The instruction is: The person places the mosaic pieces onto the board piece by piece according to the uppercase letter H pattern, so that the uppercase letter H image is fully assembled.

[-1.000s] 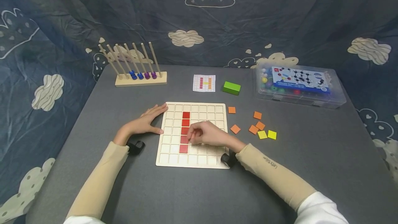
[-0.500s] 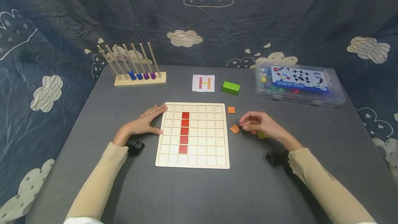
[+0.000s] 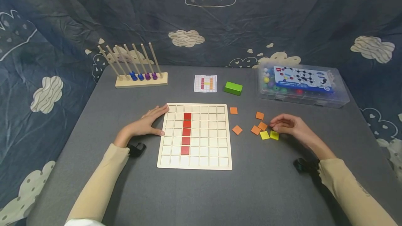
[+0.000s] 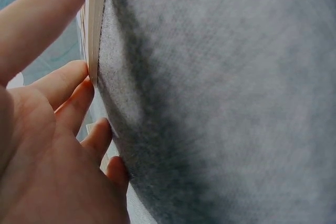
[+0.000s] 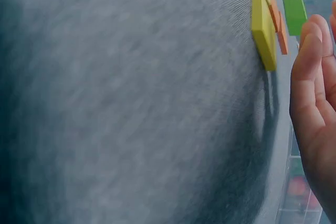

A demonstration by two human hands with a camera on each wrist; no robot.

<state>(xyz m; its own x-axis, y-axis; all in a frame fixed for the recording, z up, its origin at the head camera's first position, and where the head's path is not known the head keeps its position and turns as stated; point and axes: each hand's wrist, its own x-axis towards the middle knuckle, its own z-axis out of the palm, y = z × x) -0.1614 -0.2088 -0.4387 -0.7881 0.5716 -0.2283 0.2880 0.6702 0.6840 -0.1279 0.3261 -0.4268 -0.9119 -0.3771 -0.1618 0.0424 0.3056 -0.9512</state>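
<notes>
Five red tiles (image 3: 186, 132), one column on the pale gridded board (image 3: 194, 163), unchanged from a second ago. One right hand (image 3: 296, 128), then bent over that column, half a second ago over the orange tiles (image 3: 255, 130), now shown on my head feed farther right of the board, beside the yellow tiles (image 3: 274, 135); one left hand (image 3: 142, 125), same place throughout, at the board's left edge. Materials, as I log them from my remote seat: board flat, squarish, wood-coloured, ruled into cells; tiles square, flat, thick-edged in the right wrist view; tabletop (image 3: 188, 198) grey, fine-grained like cloth. Green block (image 3: 233, 88), oblong, smooth-faced, beyond the board's far right corner; printed card (image 3: 205, 83), paper-like, beyond its far edge. Yellow tiles: two, right of the board, next to the orange ones. Right hand: fingers loosely bent, nothing held that I can see, fingertips near the outermost yellow tile, a gap between on my right wrist feed. Left hand: fingers and thumb spread, tips touching the board.
</notes>
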